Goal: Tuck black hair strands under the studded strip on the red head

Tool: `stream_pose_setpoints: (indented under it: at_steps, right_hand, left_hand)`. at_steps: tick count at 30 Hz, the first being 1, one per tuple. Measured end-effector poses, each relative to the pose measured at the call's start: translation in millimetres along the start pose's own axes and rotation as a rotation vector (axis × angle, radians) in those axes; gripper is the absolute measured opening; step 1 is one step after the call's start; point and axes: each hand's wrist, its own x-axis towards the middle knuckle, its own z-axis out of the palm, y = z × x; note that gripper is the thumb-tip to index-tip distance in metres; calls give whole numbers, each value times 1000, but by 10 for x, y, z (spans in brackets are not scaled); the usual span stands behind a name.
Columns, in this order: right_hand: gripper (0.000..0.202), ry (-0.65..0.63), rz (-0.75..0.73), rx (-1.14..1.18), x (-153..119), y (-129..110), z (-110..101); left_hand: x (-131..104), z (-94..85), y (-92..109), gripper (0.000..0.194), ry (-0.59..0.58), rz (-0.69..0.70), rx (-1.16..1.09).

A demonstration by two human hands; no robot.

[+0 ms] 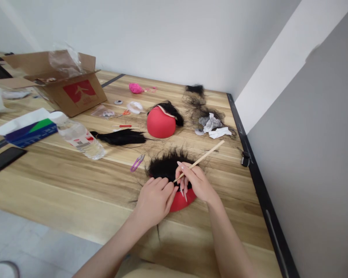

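A red dome (pixel 182 201) lies on the table in front of me, with a patch of short black hair (pixel 169 164) spread over its far side. My right hand (pixel 195 179) pinches a thin pale wooden stick (pixel 207 155) like a pencil. The stick's lower tip points down at the near edge of the hair, beside my left fingertips. My left hand (pixel 156 197) rests on the left side of the dome, its fingers curled and pressed together at the hair's edge. What those fingers pinch, if anything, is hidden.
Beyond stands another red dome (pixel 161 122) with a hairpiece on top. Left of it lie a black hair bundle (pixel 120 137), purple snips (pixel 137 163), a red-handled tool (pixel 125 126), a water bottle (pixel 78 137) and a cardboard box (pixel 66 88). Crumpled tissues (pixel 213 123) and loose hair lie right.
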Motion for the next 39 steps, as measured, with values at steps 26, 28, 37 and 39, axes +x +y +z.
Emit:
stream_pose_setpoints:
  at_steps: [26,28,37,39]
  right_hand:
    - [40,-12,-1,61,-5,-7,-4]
    - [40,-13,-3,58,-5,-9,-7]
    - [41,-23,-14,69,-8,9,-15]
    - [41,-21,-17,77,-8,11,-13]
  left_hand:
    - [24,-43,2,24,-56,-20,-18]
    - [27,-51,3,24,-57,-23,-28]
    - [37,-81,11,24,-100,-51,-59]
    - [38,-83,12,23,-108,-49,-41]
